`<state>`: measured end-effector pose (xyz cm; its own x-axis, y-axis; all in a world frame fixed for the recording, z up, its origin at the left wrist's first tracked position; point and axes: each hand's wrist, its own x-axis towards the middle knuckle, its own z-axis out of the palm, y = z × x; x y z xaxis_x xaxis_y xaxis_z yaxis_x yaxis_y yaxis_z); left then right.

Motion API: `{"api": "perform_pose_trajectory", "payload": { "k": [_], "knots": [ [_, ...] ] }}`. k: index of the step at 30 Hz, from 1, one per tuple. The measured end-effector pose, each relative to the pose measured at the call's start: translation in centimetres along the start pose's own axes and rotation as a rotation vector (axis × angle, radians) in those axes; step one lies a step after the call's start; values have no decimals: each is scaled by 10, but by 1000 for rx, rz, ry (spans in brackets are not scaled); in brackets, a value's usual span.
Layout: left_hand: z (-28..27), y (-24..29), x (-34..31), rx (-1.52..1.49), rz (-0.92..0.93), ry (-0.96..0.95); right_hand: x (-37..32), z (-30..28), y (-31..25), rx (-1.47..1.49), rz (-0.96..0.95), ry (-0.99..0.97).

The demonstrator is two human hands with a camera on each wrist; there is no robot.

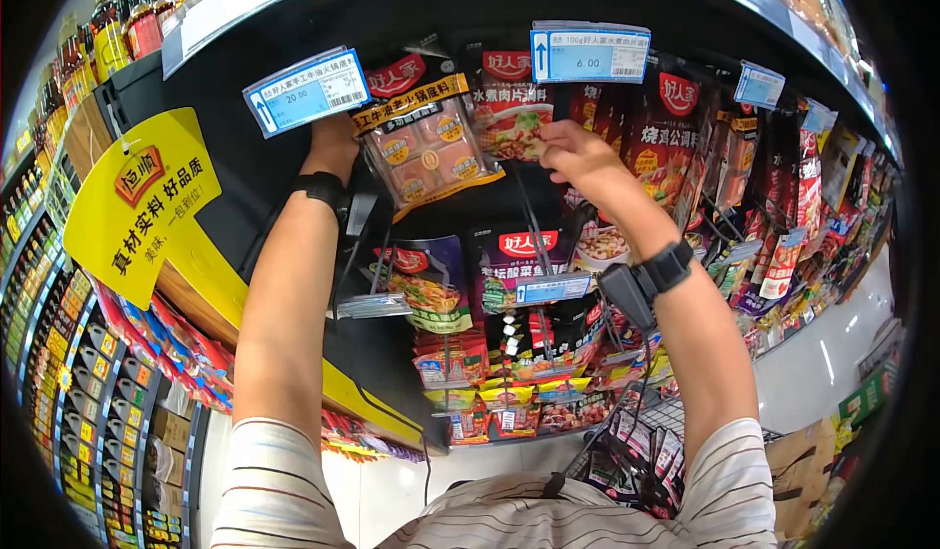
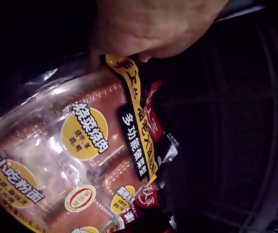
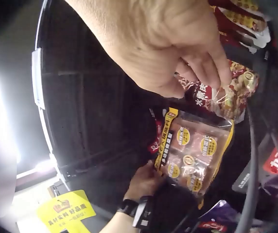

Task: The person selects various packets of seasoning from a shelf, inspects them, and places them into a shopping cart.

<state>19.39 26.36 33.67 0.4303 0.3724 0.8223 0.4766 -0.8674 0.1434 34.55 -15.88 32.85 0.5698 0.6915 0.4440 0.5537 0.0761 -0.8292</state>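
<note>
Adjusting the packets seems the step in hand: just left of the red packet point(image 1: 514, 123), the left hand point(image 1: 336, 141) pinches the orange-banded packet point(image 1: 428, 152) by its upper left edge. At the red packet's right edge, the right hand point(image 1: 589, 162) has bent fingers; whether they grip it cannot be told. Next probably calls for parting both packets without snagging.

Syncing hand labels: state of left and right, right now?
Left hand: closed, holding the yellow-edged pack by its edge.
Right hand: fingers bent at the red pouch; can't tell whether it's gripping.
</note>
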Motion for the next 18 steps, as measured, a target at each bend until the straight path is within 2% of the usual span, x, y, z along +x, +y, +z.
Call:
{"api": "perform_pose_trajectory", "payload": {
  "k": [1, 3, 4, 7, 10, 12, 13, 15, 18],
  "knots": [
    [19, -18, 4, -34, 96, 101, 9, 4, 11, -67, -34, 25],
    [56, -55, 13, -71, 295, 298, 13, 8, 15, -55, 21, -54],
    [30, -29, 4, 159, 358, 309, 15, 11, 15, -49, 45, -94],
    [71, -63, 27, -482, 341, 332, 18, 18, 18, -47, 71, -258],
    [72, -69, 25, -513, 190, 219, 17, 27, 16, -39, 30, -252],
    [66, -75, 23, -641, 178, 161, 16, 29, 9, 16, 113, -300],
    [55, -64, 21, -802, 111, 135, 15, 30, 5, 41, 154, -323],
    [35, -40, 18, -1059, -15, 117, 9, 28, 6, 86, 169, -372],
    [13, -27, 15, -1078, -80, 163, 2, 23, 8, 108, 153, -417]
  ]
}}
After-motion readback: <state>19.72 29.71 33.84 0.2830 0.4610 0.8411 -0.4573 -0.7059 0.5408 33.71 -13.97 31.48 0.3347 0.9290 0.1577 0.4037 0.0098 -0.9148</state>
